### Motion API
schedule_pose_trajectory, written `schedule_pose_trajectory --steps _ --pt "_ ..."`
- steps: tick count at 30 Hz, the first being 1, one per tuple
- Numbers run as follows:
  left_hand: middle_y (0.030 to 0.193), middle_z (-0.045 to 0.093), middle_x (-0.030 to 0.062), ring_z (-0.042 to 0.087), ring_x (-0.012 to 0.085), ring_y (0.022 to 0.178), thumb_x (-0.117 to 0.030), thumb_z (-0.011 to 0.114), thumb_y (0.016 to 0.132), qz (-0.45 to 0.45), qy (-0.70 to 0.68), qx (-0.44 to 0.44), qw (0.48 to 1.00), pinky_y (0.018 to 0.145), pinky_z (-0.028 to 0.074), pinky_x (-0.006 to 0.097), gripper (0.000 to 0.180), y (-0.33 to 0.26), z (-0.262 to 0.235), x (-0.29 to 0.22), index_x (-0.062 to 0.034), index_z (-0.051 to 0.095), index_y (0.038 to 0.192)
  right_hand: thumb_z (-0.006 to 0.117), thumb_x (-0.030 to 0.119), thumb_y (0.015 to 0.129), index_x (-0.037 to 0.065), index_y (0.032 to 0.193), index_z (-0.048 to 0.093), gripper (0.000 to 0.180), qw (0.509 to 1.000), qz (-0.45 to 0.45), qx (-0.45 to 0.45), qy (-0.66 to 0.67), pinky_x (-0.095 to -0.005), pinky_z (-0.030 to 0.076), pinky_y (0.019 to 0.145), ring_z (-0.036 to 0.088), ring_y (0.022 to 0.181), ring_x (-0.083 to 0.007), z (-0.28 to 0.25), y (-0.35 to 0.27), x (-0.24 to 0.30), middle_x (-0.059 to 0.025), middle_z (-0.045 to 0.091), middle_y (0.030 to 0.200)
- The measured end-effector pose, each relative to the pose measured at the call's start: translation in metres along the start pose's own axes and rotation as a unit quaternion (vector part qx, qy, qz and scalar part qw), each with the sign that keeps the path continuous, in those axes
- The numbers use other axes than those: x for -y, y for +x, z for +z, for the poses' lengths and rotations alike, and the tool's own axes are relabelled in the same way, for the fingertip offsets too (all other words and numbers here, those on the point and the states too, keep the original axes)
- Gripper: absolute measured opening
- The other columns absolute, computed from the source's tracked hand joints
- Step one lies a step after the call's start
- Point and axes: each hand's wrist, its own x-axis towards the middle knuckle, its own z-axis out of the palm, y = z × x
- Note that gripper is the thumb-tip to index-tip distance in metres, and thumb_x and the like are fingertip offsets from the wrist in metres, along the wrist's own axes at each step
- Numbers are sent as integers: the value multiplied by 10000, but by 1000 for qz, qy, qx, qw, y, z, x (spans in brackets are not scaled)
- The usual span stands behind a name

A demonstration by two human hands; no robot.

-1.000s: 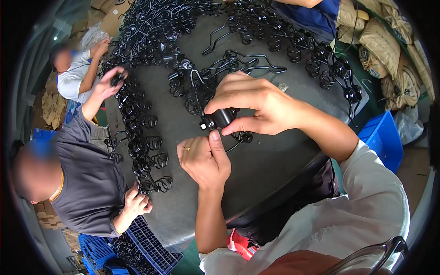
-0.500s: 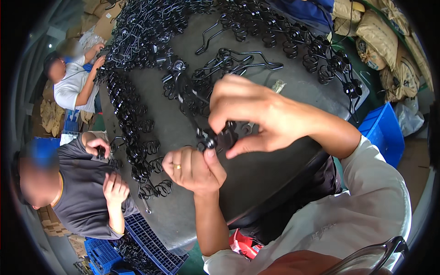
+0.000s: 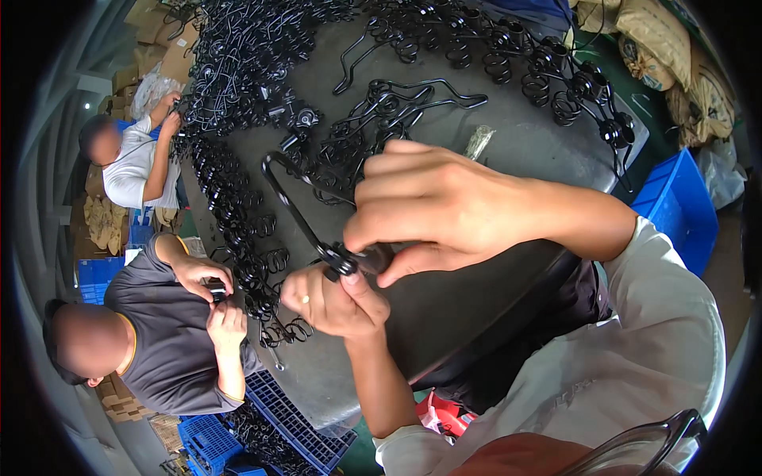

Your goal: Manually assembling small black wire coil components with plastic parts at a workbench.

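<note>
My left hand (image 3: 337, 305) is closed around the coiled end of a black bent-wire spring (image 3: 295, 208), its thumb pressed against the coil. The spring's long arm rises up and left to a rounded hook. Just to the right, my right hand (image 3: 444, 210) pinches a dark, stubby piece (image 3: 376, 259) against the coil between thumb and fingers. Its shape is mostly hidden by the fingers. Beyond my hands, several loose black wire parts (image 3: 397, 103) lie on the dark table (image 3: 452, 317).
A dense heap of black wire parts (image 3: 246, 71) covers the far left. Rows of coiled parts (image 3: 540, 87) line the far and left edges. A clear plastic packet (image 3: 479, 143) lies beyond my right hand. Blue bin (image 3: 679, 210) at right; two people work at left.
The wire spring has turned, so its long arm now points up and left with the hook showing. My hands stay close together. The nearer person's hands have come together around a small part.
</note>
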Motion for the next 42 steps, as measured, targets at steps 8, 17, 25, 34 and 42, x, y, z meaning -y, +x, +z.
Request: schedule_pose_trajectory --steps 8,17,25,34,42 --pt "630 522 62 494 165 604 -330 453 1097 -372 -456 0 808 587 391 289 523 -14 13 -36 -29 486 671 922 203 712 31 1318 561 726 983 140 -15 115 -366 528 747 637 896 -242 3 0 -5 -119 599 1098" --pt "608 487 62 532 179 616 -327 433 1105 -386 -499 1 776 567 387 280 532 -11 19 -31 -45 466 655 785 -7 804 -2 1123 589 375 969 155 -89 168 -322 505 532 677 608 -176 18 -3 -13 -79 619 764" --pt "627 550 124 543 251 679 -242 505 1046 -276 -176 7 945 693 400 358 447 -15 12 -22 -13 540 664 788 11 834 9 1106 609 326 953 238 -42 180 -346 560 711 710 819 -225 21 -3 -13 -109 685 890" --pt "531 523 42 478 157 540 -175 596 981 -268 -299 104 910 616 364 338 423 3 -14 26 -36 562 583 840 76 776 7 1107 613 407 959 192 -86 189 -387 572 807 722 898 -267 25 -7 -24 -115 716 938" --pt "562 564 42 471 107 530 -250 597 1031 -453 -359 171 798 532 338 279 498 -45 -86 18 -13 573 594 808 35 796 56 1230 585 489 967 194 24 161 -350 500 758 663 852 -212 17 -5 -20 -67 682 941"
